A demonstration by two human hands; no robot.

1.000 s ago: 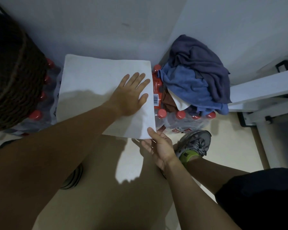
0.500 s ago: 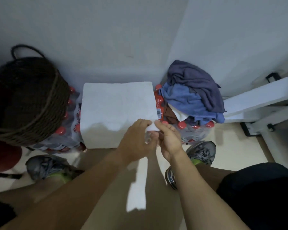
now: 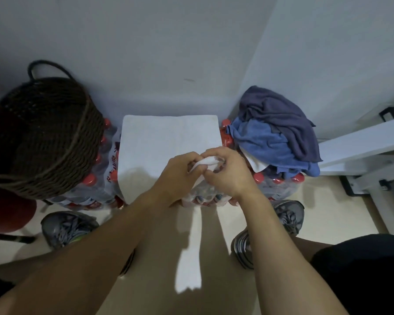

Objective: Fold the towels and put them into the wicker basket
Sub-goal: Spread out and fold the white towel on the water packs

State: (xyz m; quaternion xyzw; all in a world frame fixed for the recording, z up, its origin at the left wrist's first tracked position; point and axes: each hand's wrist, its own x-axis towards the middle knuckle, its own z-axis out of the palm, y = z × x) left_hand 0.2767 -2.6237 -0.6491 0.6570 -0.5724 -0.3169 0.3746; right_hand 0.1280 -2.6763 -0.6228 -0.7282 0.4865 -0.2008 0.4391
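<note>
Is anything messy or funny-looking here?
Yes. Blue and purple towels lie crumpled in an unfolded heap on the water bottle packs at right. The white towel lies flat, both hands pinching one corner.

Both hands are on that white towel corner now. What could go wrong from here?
1. Both hands pinch only the near right corner of the white towel; pulling it across may drag the whole towel and skew the fold.
2. The towel lies on shrink-wrapped bottles, an uneven base, so creases may come out crooked.
3. The right hand works close to the towel pile; a bump might tip towels to the floor.
</note>
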